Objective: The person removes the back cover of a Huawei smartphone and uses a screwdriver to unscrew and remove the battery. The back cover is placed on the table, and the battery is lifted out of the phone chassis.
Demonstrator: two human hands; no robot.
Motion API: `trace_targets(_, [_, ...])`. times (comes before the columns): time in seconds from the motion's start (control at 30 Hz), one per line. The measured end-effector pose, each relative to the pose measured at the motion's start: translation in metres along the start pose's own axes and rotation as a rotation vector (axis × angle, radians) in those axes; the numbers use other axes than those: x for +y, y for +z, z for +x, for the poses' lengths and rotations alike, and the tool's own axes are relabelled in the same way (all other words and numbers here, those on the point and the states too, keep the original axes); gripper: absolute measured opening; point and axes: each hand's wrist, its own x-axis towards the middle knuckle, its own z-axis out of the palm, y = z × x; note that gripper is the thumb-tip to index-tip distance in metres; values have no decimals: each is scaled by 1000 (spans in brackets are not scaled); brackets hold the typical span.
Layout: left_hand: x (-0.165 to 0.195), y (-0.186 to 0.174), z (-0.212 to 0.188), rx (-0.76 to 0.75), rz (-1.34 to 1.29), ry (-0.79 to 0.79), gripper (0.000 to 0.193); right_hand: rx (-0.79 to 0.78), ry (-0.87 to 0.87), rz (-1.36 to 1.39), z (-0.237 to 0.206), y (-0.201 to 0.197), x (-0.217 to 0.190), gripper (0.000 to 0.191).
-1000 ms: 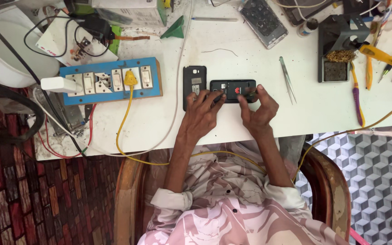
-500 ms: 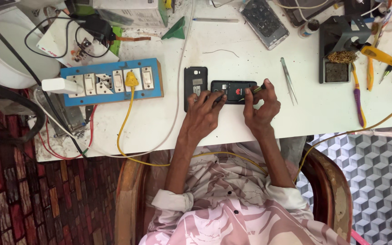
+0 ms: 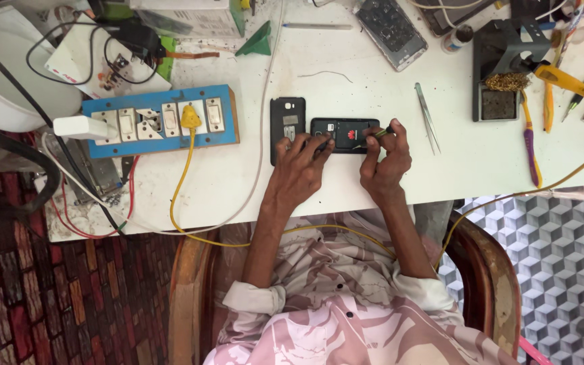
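A black phone (image 3: pixel 343 134) with its back off lies flat on the white table (image 3: pixel 346 182). Its black back cover (image 3: pixel 286 124) lies just to the left. My left hand (image 3: pixel 303 163) rests on the phone's left end and presses it down. My right hand (image 3: pixel 384 161) grips a small screwdriver (image 3: pixel 376 134) with a dark handle, its tip on the phone's right part.
A blue switchboard (image 3: pixel 160 122) with a yellow plug and cable sits at left. Metal tweezers (image 3: pixel 426 125) lie right of the phone. A soldering stand (image 3: pixel 501 67), coloured hand tools (image 3: pixel 562 81) and another opened phone (image 3: pixel 392 30) lie at the back. A white bowl (image 3: pixel 8 81) is far left.
My right hand has shifted from the phone's right end to hold the screwdriver tip against the phone. My left hand stays on the phone's left end.
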Motion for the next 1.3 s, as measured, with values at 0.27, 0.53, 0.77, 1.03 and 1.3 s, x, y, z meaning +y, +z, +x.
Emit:
trace_targets(0.27, [1, 0, 2, 10, -31, -11, 33, -29, -88, 5, 10, -2, -4, 64])
trace_targets(0.53, [2, -3, 1, 14, -24, -9, 33, -11, -114, -30, 8, 0, -3, 62])
trace_targets(0.77, [3, -1, 0, 18, -49, -18, 34, -30, -42, 9, 0, 1, -2, 54])
trace_targets(1.03, [1, -2, 0, 9, -10, 11, 34, -93, 14, 77, -1, -1, 0, 54])
trace_targets(1.3, [1, 3, -2, 39, 5, 12, 31, 24, -146, -60, 13, -5, -8, 57])
